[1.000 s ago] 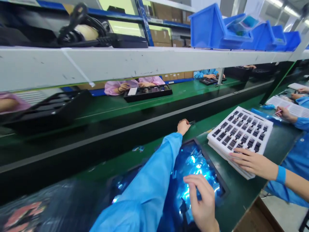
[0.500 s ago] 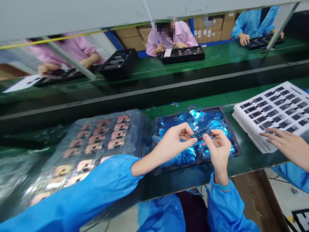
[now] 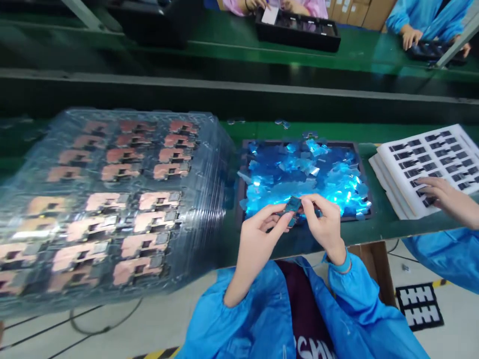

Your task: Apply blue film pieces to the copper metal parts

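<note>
My left hand (image 3: 258, 234) and my right hand (image 3: 325, 224) meet over the near edge of a black tray (image 3: 357, 219). Between their fingertips they pinch one small dark part with a blue film (image 3: 292, 206). The tray is heaped with several shiny blue film scraps (image 3: 299, 172). Both my arms wear blue sleeves.
A tall stack of clear blister trays holding copper-coloured parts (image 3: 112, 199) stands to the left. White foam trays of small black parts (image 3: 430, 159) lie at right, with a co-worker's hand (image 3: 447, 199) on them. Beyond, a dark conveyor (image 3: 239, 94) and black trays (image 3: 299, 27) with other people's hands.
The view has tilted down. My left hand came back from the conveyor edge with the small part; both hands now hold it nearer my body, over the tray's front edge.
</note>
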`<state>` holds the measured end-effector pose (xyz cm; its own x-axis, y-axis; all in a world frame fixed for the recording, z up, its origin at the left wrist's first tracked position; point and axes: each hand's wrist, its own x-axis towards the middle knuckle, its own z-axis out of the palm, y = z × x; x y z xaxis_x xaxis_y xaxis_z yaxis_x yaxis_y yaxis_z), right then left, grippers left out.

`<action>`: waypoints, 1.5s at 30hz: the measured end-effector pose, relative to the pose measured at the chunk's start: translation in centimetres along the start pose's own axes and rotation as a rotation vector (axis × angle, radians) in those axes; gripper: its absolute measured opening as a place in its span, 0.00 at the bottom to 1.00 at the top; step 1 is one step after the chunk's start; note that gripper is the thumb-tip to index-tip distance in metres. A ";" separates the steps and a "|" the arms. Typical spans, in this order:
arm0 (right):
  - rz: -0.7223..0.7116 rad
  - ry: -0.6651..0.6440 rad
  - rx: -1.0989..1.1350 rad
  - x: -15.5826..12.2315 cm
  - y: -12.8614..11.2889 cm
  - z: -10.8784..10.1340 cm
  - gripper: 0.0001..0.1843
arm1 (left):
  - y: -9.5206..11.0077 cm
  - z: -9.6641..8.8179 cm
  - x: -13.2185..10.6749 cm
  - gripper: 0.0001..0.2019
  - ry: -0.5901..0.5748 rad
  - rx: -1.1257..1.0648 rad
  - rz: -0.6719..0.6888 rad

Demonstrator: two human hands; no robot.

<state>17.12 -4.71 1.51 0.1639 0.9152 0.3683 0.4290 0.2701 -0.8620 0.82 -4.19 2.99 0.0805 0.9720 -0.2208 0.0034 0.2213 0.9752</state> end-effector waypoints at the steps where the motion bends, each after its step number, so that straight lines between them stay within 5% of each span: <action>1: -0.012 -0.014 -0.028 0.0 -0.1 0.1 0.13 | -0.3 -0.1 0.1 0.13 0.025 -0.027 -0.017; 4: -0.102 0.001 -0.174 0.0 -0.4 0.4 0.13 | -0.7 -0.5 0.2 0.14 0.072 -0.073 -0.018; 11: -0.267 0.073 -0.345 0.1 0.1 1.6 0.09 | -0.8 -1.4 0.4 0.18 -0.034 -0.255 -0.151; 17: -0.407 -0.064 -0.350 0.0 -0.5 0.8 0.09 | -2.1 -2.4 0.9 0.23 -0.068 -0.515 -0.309; 22: -0.387 -0.185 -0.237 -0.4 -1.4 -0.3 0.07 | -1.9 -3.2 1.7 0.20 -0.077 -0.672 -0.405; 26: -0.309 0.029 -0.085 -0.7 -1.1 0.2 0.05 | -2.1 -3.2 2.5 0.20 0.052 -0.678 -0.367; 30: -0.040 0.322 -0.099 0.7 0.8 1.4 0.05 | -2.3 -2.9 2.8 0.21 0.176 -0.584 -0.248; 33: 0.037 0.127 -0.306 2.6 2.4 2.3 0.13 | -2.1 -2.6 2.7 0.23 0.183 -0.498 -0.189; 36: -0.076 0.002 -0.440 3.3 2.8 2.9 0.18 | -2.0 -2.0 2.8 0.24 0.206 -0.453 -0.161; 41: -0.141 -0.179 -0.236 1.7 0.4 3.0 0.14 | -1.8 -0.6 2.2 0.26 0.323 -0.463 -0.063; 45: -0.041 -0.158 -0.085 1.0 -0.7 1.9 0.13 | 0.2 -1.5 -0.3 0.23 0.321 -0.401 0.008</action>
<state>15.27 -3.39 1.84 0.0054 0.9413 0.3376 0.5070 0.2884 -0.8122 -0.72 -4.28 3.22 -0.2317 0.9351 -0.2682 -0.3836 0.1655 0.9085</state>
